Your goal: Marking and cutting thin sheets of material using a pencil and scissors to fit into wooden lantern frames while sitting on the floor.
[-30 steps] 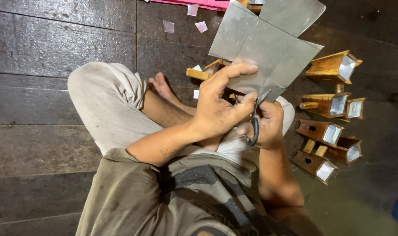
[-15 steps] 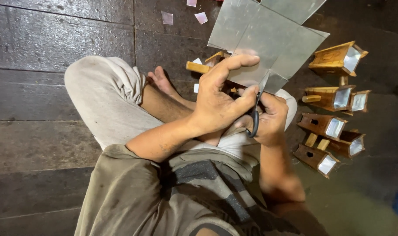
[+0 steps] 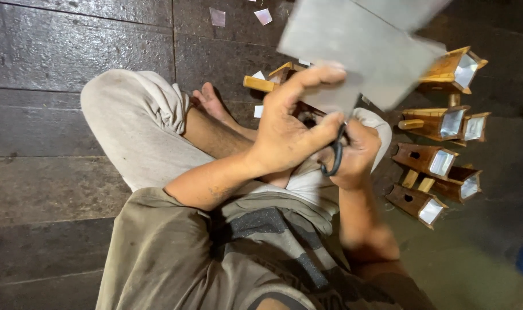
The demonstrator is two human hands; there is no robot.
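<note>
- Head view: dark wet stone-slab floor (image 3: pixel 72 51), small pale paper scraps (image 3: pixel 218 16) lying near the top edge.
- Left hand (image 3: pixel 290 129) pinches a grey sheet (image 3: pixel 359 51), raised over the lap.
- Right hand (image 3: pixel 356 152) grips black scissors (image 3: pixel 334 155) at the sheet's lower edge.
- Wooden boxes with mirror faces (image 3: pixel 439 123) cluster on the floor at right.

Grey sheet (image 3: pixel 359 51) above the fingers, black scissor handles (image 3: pixel 334 158) between them, brown wooden boxes (image 3: pixel 434 161) beside, beige trousers (image 3: pixel 135 132), dark plank floor (image 3: pixel 55 51).
</note>
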